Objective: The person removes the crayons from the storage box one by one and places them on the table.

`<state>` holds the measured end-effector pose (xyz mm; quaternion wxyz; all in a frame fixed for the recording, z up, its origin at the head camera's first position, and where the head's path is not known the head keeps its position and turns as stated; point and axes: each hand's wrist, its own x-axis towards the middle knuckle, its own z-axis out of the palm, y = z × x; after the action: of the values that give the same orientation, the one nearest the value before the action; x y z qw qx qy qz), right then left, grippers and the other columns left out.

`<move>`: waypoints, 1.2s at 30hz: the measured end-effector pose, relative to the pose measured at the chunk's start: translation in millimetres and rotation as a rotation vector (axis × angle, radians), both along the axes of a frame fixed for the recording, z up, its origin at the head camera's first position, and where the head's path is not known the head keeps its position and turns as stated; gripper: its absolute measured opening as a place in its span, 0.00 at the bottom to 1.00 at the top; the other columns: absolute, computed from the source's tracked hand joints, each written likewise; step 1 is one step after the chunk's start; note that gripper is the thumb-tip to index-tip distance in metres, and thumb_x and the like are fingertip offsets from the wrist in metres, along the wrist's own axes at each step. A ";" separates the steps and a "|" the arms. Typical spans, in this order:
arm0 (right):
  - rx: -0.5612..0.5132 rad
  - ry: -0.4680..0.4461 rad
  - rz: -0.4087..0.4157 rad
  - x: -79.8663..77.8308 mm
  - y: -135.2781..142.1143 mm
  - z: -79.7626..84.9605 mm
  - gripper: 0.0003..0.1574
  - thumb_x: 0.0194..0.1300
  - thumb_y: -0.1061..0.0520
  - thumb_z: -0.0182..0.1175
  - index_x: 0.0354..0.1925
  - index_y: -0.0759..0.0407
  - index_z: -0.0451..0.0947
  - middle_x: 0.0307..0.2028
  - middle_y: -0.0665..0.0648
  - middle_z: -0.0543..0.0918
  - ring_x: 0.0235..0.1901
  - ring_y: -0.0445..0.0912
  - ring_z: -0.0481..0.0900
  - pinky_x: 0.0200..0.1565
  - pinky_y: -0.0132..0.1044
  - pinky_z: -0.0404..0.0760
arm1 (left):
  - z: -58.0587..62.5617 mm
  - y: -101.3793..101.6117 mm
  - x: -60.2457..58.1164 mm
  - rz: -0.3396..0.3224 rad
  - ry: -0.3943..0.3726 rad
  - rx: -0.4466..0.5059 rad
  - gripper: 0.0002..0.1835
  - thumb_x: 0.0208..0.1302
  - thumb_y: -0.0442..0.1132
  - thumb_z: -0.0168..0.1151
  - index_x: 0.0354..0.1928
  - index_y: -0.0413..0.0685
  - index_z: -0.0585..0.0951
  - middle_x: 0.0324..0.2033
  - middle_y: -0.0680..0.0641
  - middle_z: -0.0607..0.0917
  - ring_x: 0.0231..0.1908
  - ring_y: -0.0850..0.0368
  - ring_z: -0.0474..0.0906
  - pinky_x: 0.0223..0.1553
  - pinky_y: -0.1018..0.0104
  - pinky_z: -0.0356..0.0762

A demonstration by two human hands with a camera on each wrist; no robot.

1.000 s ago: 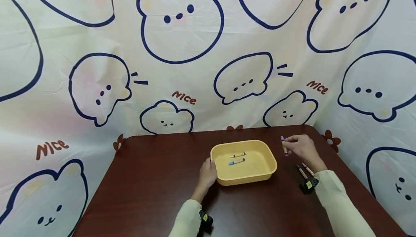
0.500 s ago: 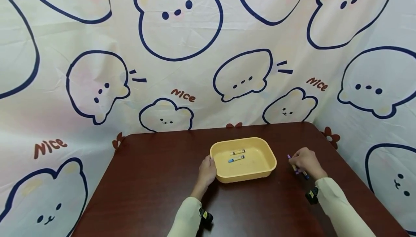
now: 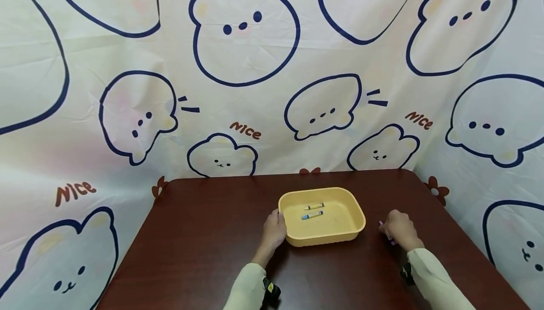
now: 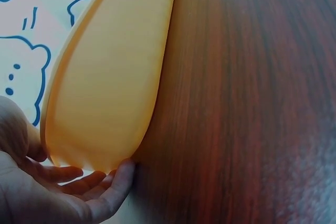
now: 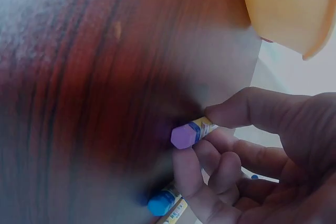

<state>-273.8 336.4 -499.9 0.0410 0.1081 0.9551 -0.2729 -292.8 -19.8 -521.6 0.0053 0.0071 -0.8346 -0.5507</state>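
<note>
A yellow plastic bin (image 3: 325, 239) stands on the table. My left hand (image 3: 274, 230) grips its left end, fingers against the outside wall in the left wrist view. Two crayons lie inside: a blue-tipped crayon (image 3: 312, 215) and, behind it, a pale yellow-wrapped crayon (image 3: 314, 206). To the right of the bin, my right hand (image 3: 399, 229) pinches a purple crayon (image 5: 185, 136) between thumb and fingers, low over the table. Under these fingers in the right wrist view lie a blue crayon (image 5: 161, 203) and another yellow-wrapped crayon (image 5: 176, 213), partly hidden by the hand.
The dark brown wooden table (image 3: 204, 244) reaches back to a cloth (image 3: 238, 107) printed with bear outlines, which also hangs at both sides. A black wrist camera (image 3: 270, 291) sits on the left forearm, another (image 3: 406, 273) on the right.
My right hand has come down and nearer with the purple crayon, over the two loose crayons, which it now hides in the head view. The left hand keeps its grip on the bin.
</note>
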 end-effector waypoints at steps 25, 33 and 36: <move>0.011 0.597 0.084 -29.3 -50.1 19.5 0.15 0.63 0.55 0.69 0.43 0.65 0.86 0.40 0.64 0.85 0.40 0.56 0.82 0.44 0.54 0.82 | -4.5 -3.3 4.0 -0.022 -0.019 0.007 0.25 0.82 0.39 0.40 0.71 0.29 0.66 0.65 0.28 0.73 0.68 0.32 0.67 0.66 0.37 0.69; -0.014 0.505 0.287 -49.9 -83.0 18.5 0.22 0.64 0.53 0.69 0.51 0.67 0.84 0.45 0.64 0.85 0.45 0.57 0.83 0.46 0.54 0.83 | -2.1 -4.9 3.4 -0.030 -0.004 0.016 0.25 0.82 0.39 0.40 0.70 0.27 0.66 0.65 0.27 0.73 0.67 0.31 0.68 0.65 0.37 0.69; -0.029 0.453 0.312 -53.8 -94.0 18.3 0.22 0.63 0.54 0.69 0.51 0.67 0.84 0.46 0.63 0.85 0.46 0.57 0.83 0.47 0.53 0.83 | -2.1 -4.1 2.7 -0.026 0.002 0.009 0.25 0.82 0.38 0.40 0.70 0.27 0.67 0.64 0.27 0.73 0.67 0.31 0.68 0.65 0.37 0.69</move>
<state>-327.6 242.3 -481.6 -0.1304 -0.1047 0.9410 -0.2944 -290.1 -23.9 -523.7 -0.0010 -0.0042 -0.8322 -0.5544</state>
